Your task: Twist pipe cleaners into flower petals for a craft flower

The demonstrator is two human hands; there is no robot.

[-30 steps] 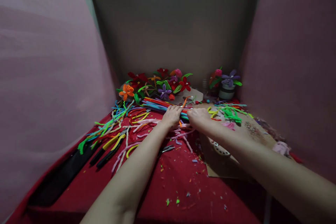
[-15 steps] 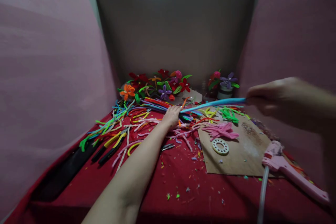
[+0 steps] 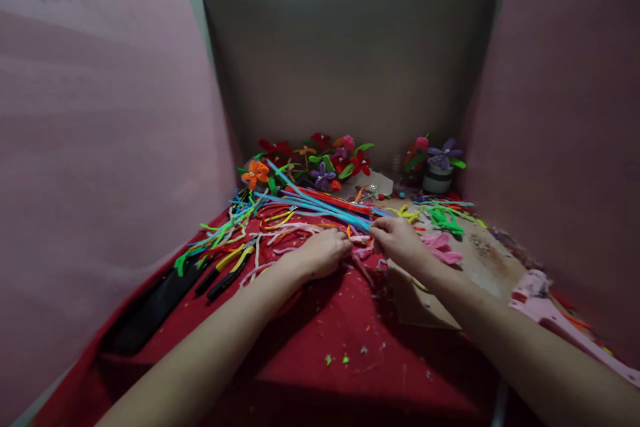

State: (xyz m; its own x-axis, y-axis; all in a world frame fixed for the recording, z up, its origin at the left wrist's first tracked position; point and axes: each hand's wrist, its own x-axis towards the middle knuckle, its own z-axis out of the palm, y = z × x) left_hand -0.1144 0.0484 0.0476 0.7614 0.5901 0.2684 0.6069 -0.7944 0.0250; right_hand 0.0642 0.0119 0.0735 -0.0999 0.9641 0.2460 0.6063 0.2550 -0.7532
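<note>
My right hand (image 3: 397, 237) pinches the near ends of several light blue pipe cleaners (image 3: 356, 219). They slant away to the upper left, over a bundle of red and purple pipe cleaners (image 3: 325, 197). Just left of it, my left hand (image 3: 327, 252) is low over the red cloth with its fingers curled together. Whatever those fingers hold, if anything, is hidden. Pale pink pipe cleaners (image 3: 295, 230) lie beside the left hand. Pink bent pieces (image 3: 443, 248) lie partly behind the right hand.
Pliers (image 3: 233, 273) with yellow and black handles lie left, near a black flat object (image 3: 145, 313). A pink glue gun (image 3: 555, 313) lies right, by a cardboard sheet (image 3: 425, 307). Pipe-cleaner flowers (image 3: 323, 175) and a small jar (image 3: 437, 180) stand at the back.
My right hand has come in from the right with the blue pipe cleaners, whose far ends now point left. My left hand has left the bundle and moved nearer, where the scissors lay.
</note>
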